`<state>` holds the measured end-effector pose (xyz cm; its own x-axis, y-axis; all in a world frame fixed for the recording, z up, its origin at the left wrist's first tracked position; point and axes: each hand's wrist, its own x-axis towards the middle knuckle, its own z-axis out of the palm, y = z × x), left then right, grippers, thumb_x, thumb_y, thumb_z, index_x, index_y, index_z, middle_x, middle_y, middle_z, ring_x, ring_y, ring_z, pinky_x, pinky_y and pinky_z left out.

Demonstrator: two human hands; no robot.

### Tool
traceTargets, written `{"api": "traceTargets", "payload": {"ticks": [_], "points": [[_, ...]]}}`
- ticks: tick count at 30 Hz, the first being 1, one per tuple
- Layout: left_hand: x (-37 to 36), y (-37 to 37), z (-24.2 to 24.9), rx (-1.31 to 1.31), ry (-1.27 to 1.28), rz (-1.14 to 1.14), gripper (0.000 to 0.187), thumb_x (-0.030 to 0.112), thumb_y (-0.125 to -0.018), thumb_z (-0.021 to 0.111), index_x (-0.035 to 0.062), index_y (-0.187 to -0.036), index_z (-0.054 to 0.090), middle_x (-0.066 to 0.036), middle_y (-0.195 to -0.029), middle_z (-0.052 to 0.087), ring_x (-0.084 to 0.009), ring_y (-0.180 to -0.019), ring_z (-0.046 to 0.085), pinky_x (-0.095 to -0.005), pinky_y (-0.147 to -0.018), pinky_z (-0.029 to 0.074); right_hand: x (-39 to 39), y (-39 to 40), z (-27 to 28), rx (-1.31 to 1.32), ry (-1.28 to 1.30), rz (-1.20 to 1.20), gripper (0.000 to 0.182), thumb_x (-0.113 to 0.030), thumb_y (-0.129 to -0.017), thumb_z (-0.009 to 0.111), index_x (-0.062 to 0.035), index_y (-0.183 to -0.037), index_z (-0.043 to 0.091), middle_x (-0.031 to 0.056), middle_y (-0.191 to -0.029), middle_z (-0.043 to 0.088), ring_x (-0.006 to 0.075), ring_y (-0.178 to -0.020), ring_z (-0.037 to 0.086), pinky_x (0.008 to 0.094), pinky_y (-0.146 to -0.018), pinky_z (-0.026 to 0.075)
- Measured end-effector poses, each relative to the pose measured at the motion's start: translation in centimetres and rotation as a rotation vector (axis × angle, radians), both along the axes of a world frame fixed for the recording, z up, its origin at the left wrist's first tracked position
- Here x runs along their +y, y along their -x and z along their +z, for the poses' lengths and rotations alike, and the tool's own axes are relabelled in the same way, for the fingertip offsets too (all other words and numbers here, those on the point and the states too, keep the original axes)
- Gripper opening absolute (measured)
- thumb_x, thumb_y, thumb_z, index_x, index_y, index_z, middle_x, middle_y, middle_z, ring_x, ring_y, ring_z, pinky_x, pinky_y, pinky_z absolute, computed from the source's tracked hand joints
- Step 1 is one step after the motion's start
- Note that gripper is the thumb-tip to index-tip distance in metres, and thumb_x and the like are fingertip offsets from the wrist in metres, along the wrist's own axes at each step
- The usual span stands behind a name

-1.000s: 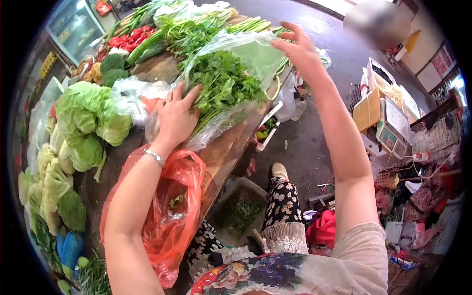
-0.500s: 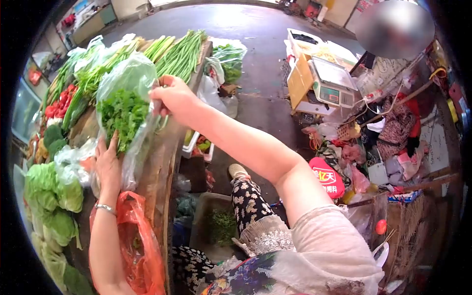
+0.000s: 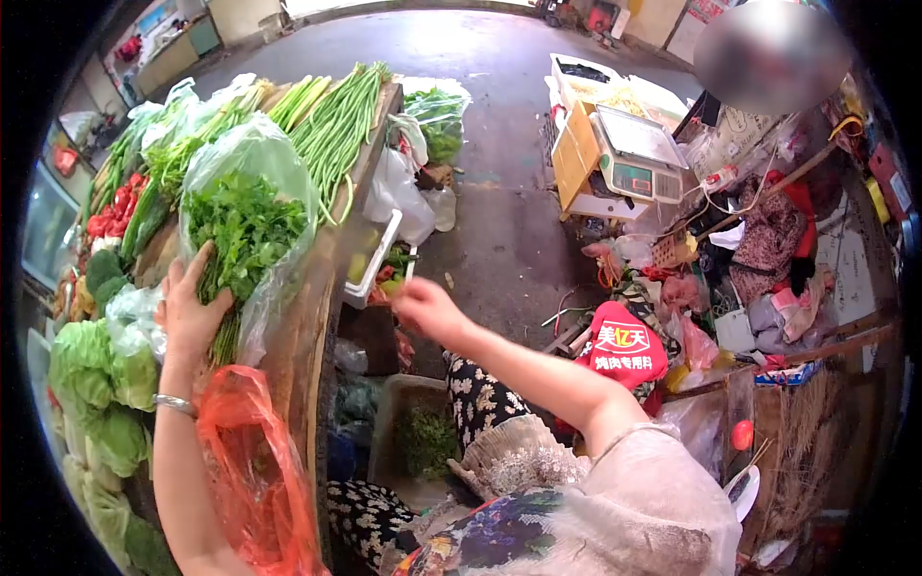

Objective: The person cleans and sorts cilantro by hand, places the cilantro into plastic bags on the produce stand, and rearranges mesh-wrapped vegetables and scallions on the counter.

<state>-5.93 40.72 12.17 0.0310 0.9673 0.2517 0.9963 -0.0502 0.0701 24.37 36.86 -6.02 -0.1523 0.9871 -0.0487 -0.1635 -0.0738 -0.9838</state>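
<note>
On the wooden stall table [image 3: 288, 331], a bunch of leafy green herbs [image 3: 245, 226] lies in an open clear plastic bag [image 3: 252, 149]. My left hand [image 3: 195, 302] is at the stems, thumb and fingers apart around them. My right hand [image 3: 429, 309] is in the air right of the table edge, blurred, with its fingers curled; whether it holds something small is not clear. A red plastic bag [image 3: 254, 461] lies beside my left forearm, below the herbs.
Green beans [image 3: 341, 125] and red peppers [image 3: 115, 206] lie farther up the table, lettuce [image 3: 86, 384] at the left. A white crate [image 3: 373, 264] stands beside the table edge. Across the aisle are a scale [image 3: 639, 154] and a person [image 3: 768, 58]. A tub [image 3: 399, 413] is below.
My right hand has left the clear bag's edge and moved down and right, off the table. The bag's mouth is spread wider around the herbs, and my left hand has shifted slightly left.
</note>
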Motion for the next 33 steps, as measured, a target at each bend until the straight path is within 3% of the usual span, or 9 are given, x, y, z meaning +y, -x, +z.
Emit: {"api": "traceTargets", "payload": {"ticks": [1, 4, 8, 9, 15, 17, 25, 31, 33], "points": [[0.3, 1.2, 0.1, 0.002, 0.0, 0.002, 0.07, 0.015, -0.073, 0.071, 0.0209, -0.139, 0.047, -0.013, -0.133, 0.047, -0.0299, -0.119, 0.045, -0.0453, -0.1, 0.035, -2.2, -0.8, -2.8, -0.11, 0.027, 0.012, 0.012, -0.015, -0.089, 0.057, -0.0038, -0.093, 0.057, 0.0002, -0.066, 0.052, 0.0089, -0.053, 0.047, 0.0252, -0.047, 0.039], [0.7, 4.4, 1.1, -0.665, 0.097, -0.146, 0.064, 0.007, -0.068, 0.075, 0.0029, -0.128, 0.056, -0.006, -0.112, 0.06, -0.0174, -0.095, 0.052, -0.0288, -0.086, 0.045, -8.1, -3.0, -7.3, -0.395, -0.006, -0.021, 0.014, -0.008, -0.086, 0.054, -0.0034, -0.098, 0.06, 0.005, -0.075, 0.06, 0.0112, -0.069, 0.057, 0.0289, -0.061, 0.047], [2.0, 10.8, 0.5, -0.764, 0.046, -0.195, 0.041, -0.004, -0.073, 0.056, -0.0016, -0.113, 0.064, -0.007, -0.111, 0.065, -0.0154, -0.103, 0.058, -0.0281, -0.091, 0.045, -12.1, -3.8, -7.7, -0.886, -0.362, 0.088, 0.015, -0.01, -0.083, 0.06, -0.0067, -0.097, 0.059, 0.0125, -0.087, 0.063, 0.0312, -0.081, 0.062, 0.0397, -0.07, 0.049], [2.3, 12.7, 0.5, -0.701, 0.02, -0.179, 0.042, -0.003, -0.074, 0.053, -0.0004, -0.116, 0.062, -0.009, -0.116, 0.064, -0.0187, -0.11, 0.058, -0.0308, -0.1, 0.04, -12.4, -3.4, -7.7, -1.002, -0.365, 0.168, 0.015, -0.012, -0.082, 0.061, -0.0077, -0.096, 0.059, 0.0124, -0.09, 0.063, 0.0327, -0.084, 0.062, 0.0413, -0.071, 0.049], [-2.0, 8.5, 2.8, -0.373, -0.129, 0.066, 0.034, -0.004, -0.078, 0.047, 0.0035, -0.105, 0.066, -0.015, -0.106, 0.066, -0.0254, -0.099, 0.062, -0.032, -0.089, 0.046, -11.8, -2.2, -6.5, -1.02, -0.364, 0.139, 0.014, -0.014, -0.083, 0.06, -0.0106, -0.097, 0.058, 0.0111, -0.087, 0.06, 0.0342, -0.079, 0.061, 0.0448, -0.067, 0.048], [-2.8, 7.0, 3.0, 0.063, -0.41, -0.121, 0.028, 0.0, -0.077, 0.056, 0.0055, -0.103, 0.067, -0.016, -0.111, 0.062, -0.0334, -0.105, 0.056, -0.0385, -0.094, 0.043, -11.7, -2.0, -6.5, -1.002, -0.353, 0.163, 0.013, -0.014, -0.085, 0.059, -0.0103, -0.097, 0.057, 0.0111, -0.088, 0.06, 0.0339, -0.08, 0.061, 0.0447, -0.068, 0.048], [-2.9, -1.6, 0.7, 0.22, -0.109, -0.254, 0.059, 0.041, -0.086, 0.062, 0.0231, -0.14, 0.044, -0.014, -0.146, 0.038, -0.0334, -0.133, 0.039, -0.0478, -0.106, 0.033, -11.6, -1.5, -7.4, -1.027, -0.395, 0.132, 0.008, -0.015, -0.086, 0.057, -0.0107, -0.093, 0.06, 0.0113, -0.087, 0.063, 0.0334, -0.079, 0.062, 0.0433, -0.068, 0.048], [0.5, -4.4, 2.4, 0.097, -0.32, -0.343, 0.044, 0.021, -0.085, 0.057, 0.0122, -0.128, 0.054, -0.017, -0.136, 0.047, -0.0349, -0.128, 0.042, -0.0473, -0.101, 0.038, -12.1, -1.8, -7.4, -1.012, -0.413, 0.123, 0.008, -0.014, -0.084, 0.058, -0.0108, -0.092, 0.06, 0.0118, -0.085, 0.063, 0.0331, -0.077, 0.062, 0.0434, -0.066, 0.047], [1.6, -5.5, 4.1, 0.021, -0.329, -0.289, 0.045, 0.029, -0.087, 0.057, 0.0128, -0.129, 0.053, -0.02, -0.137, 0.045, -0.0368, -0.129, 0.041, -0.0486, -0.102, 0.036, -12.2, -1.8, -7.5, -1.014, -0.391, 0.121, 0.008, -0.013, -0.084, 0.058, -0.0107, -0.091, 0.06, 0.0117, -0.084, 0.063, 0.0332, -0.077, 0.062, 0.0435, -0.066, 0.047]]}}
